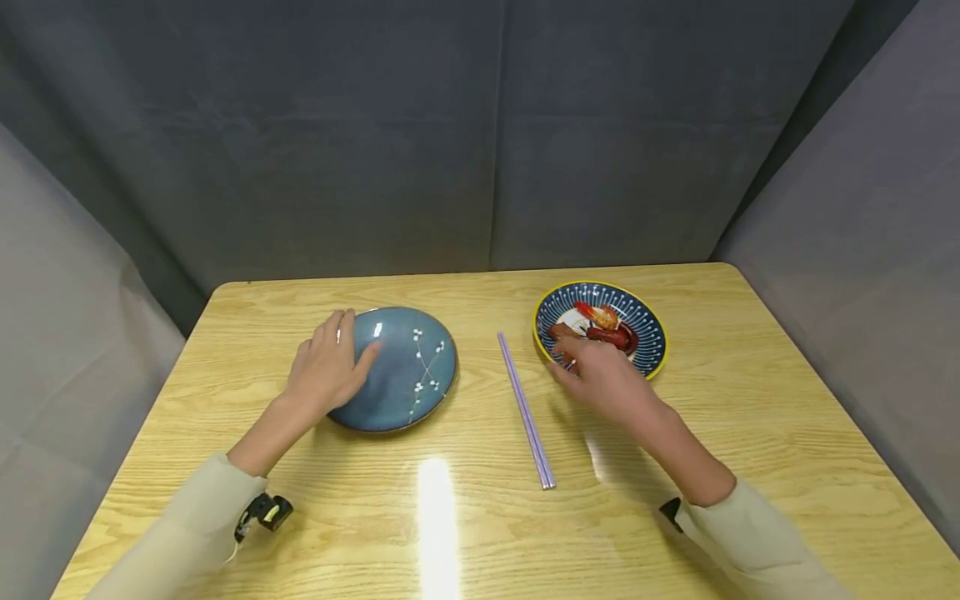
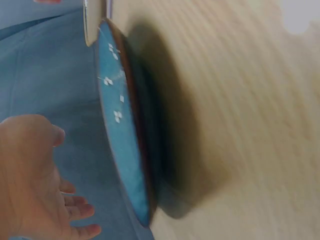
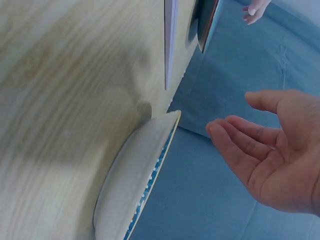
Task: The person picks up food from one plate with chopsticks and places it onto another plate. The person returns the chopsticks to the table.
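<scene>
A blue plate (image 1: 401, 358) with white blossom sprigs lies on the left of the table. Over its left side hovers my left hand (image 1: 324, 362), fingers loosely spread; the left wrist view shows this hand apart from the plate (image 2: 120, 130). To the right is a dark blue patterned bowl (image 1: 651, 325) with a yellow rim, holding a shrimp (image 1: 600, 315) and reddish-brown food pieces (image 1: 618, 337). Above the bowl's near left edge is my right hand (image 1: 603, 375), its fingers slightly bent and holding nothing. In the right wrist view, a gap separates it from the bowl (image 3: 137, 180).
Two purple chopsticks (image 1: 527, 412) lie side by side between plate and bowl, pointing away from me. The wooden table (image 1: 337, 517) ends at a dark grey curtain (image 1: 375, 167) behind, with paler cloth (image 1: 862, 250) at the sides.
</scene>
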A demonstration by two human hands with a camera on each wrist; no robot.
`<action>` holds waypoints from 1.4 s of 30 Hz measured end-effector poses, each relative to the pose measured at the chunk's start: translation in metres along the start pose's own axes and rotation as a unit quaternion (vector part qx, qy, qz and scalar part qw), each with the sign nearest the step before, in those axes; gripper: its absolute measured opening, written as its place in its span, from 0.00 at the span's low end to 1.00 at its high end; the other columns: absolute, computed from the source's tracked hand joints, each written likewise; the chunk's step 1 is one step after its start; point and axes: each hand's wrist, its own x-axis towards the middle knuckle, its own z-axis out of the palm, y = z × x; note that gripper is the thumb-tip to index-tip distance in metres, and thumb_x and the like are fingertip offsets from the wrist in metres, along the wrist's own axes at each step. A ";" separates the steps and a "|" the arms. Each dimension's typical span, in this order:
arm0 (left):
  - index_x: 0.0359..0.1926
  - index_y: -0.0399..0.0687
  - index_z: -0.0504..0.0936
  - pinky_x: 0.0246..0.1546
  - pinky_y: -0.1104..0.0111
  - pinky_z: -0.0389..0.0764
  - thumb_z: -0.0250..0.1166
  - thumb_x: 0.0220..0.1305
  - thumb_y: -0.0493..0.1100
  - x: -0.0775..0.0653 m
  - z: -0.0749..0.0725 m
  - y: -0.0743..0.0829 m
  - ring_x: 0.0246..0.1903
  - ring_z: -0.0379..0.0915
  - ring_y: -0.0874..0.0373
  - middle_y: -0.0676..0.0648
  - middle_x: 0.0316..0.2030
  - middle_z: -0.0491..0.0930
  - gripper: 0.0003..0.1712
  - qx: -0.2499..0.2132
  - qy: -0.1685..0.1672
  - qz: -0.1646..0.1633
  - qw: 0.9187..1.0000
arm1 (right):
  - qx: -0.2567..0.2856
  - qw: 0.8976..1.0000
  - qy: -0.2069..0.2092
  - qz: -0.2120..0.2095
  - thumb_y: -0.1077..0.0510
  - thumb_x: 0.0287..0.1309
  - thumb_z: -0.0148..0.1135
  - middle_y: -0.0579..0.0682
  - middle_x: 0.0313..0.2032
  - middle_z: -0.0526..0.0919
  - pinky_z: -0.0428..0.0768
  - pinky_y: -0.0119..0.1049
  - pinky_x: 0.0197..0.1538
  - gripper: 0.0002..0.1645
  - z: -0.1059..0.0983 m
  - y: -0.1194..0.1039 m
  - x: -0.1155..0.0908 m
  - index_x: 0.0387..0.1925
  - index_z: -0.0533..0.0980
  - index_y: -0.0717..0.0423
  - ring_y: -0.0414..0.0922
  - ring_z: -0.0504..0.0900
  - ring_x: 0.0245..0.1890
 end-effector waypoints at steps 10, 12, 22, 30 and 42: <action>0.72 0.22 0.51 0.58 0.36 0.62 0.45 0.79 0.54 -0.015 0.007 -0.034 0.66 0.53 0.28 0.24 0.69 0.54 0.40 -0.001 -0.002 -0.013 1.000 | 0.017 0.998 -0.051 0.020 0.58 0.60 0.69 0.48 0.27 0.83 0.79 0.42 0.32 0.12 0.014 -0.006 -0.009 0.40 0.81 0.64 0.43 0.81 0.26; 0.71 0.21 0.51 0.57 0.35 0.62 0.45 0.79 0.53 -0.017 0.009 -0.039 0.66 0.54 0.27 0.23 0.68 0.54 0.39 -0.001 0.002 -0.015 1.000 | 0.029 0.996 -0.072 0.033 0.58 0.60 0.69 0.49 0.27 0.84 0.80 0.41 0.33 0.14 0.017 -0.007 -0.010 0.42 0.81 0.66 0.42 0.82 0.27; 0.70 0.19 0.51 0.57 0.36 0.63 0.44 0.79 0.46 -0.021 0.019 -0.048 0.65 0.55 0.28 0.23 0.66 0.56 0.34 0.000 0.016 -0.005 1.000 | 0.046 0.988 -0.128 0.071 0.56 0.60 0.69 0.52 0.29 0.84 0.80 0.39 0.32 0.19 0.031 -0.007 -0.015 0.45 0.80 0.68 0.42 0.80 0.26; 0.70 0.19 0.50 0.58 0.36 0.62 0.44 0.79 0.45 -0.022 0.023 -0.052 0.65 0.54 0.28 0.23 0.66 0.56 0.34 0.006 0.009 0.002 1.000 | 0.057 0.986 -0.138 0.075 0.57 0.58 0.71 0.54 0.29 0.85 0.77 0.35 0.29 0.19 0.037 -0.013 -0.019 0.44 0.80 0.69 0.40 0.79 0.24; 0.70 0.19 0.51 0.57 0.37 0.62 0.46 0.77 0.46 -0.022 0.031 -0.065 0.64 0.56 0.29 0.23 0.65 0.57 0.36 0.010 0.002 -0.003 1.000 | 0.047 0.988 -0.129 0.073 0.56 0.55 0.74 0.47 0.23 0.81 0.72 0.32 0.23 0.20 0.048 -0.017 -0.020 0.41 0.82 0.69 0.37 0.73 0.19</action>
